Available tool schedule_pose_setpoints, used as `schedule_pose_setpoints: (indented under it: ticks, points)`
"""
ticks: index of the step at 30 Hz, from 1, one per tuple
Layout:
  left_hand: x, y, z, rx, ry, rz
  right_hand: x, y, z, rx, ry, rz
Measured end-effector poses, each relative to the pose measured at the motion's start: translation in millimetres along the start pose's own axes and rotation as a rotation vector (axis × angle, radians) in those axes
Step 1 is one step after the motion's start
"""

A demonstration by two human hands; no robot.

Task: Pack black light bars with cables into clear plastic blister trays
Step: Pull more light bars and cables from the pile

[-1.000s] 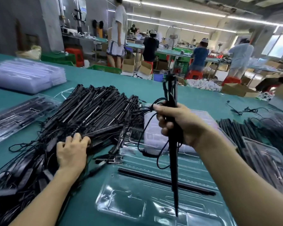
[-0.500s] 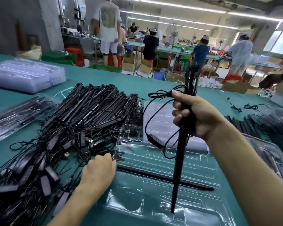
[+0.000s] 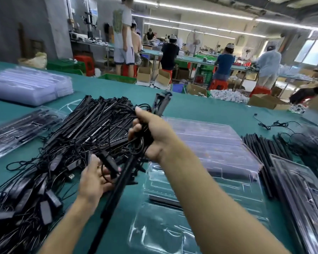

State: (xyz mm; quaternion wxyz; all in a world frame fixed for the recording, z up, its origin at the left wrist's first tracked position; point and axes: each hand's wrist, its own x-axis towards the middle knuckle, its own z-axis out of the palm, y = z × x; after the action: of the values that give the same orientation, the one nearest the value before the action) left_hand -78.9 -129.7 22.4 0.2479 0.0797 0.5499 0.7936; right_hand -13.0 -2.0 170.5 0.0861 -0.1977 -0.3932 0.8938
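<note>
My right hand grips a long black light bar near its top, together with loops of its cable, and holds it tilted above the table. Below it my left hand holds the cable's black controller box. An open clear blister tray lies in front of me with one black bar in a slot, partly hidden by my right forearm. A big heap of black light bars with tangled cables covers the green table to the left.
A stack of empty clear trays lies behind the open one, another at the far left. Filled trays sit left and at the right, beside loose black bars. Several people work at benches behind the table.
My left hand left the heap and came up to take the controller box. My right hand swung the bar left and lower, gathering the cable loops into its grip.
</note>
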Motion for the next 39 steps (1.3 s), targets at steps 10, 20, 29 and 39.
schedule_pose_setpoints:
  ticks: [10,20,29,39]
  points:
    - [7.6,0.1,-30.5,0.110,-0.414,-0.134,61.0,92.2,-21.3,-0.857,0.091,0.197]
    - [29.2,-22.5,-12.8,0.378,0.133,0.110,43.0,79.2,-94.9,-1.764,0.239,-0.225]
    - [55.7,-27.1,-12.8,0.624,0.285,0.196,41.9,124.8,-100.5,-2.099,-0.018,-0.452]
    - [60.9,-30.3,-14.5,0.851,0.334,0.260,23.4,122.3,-61.6,-2.043,0.013,-0.153]
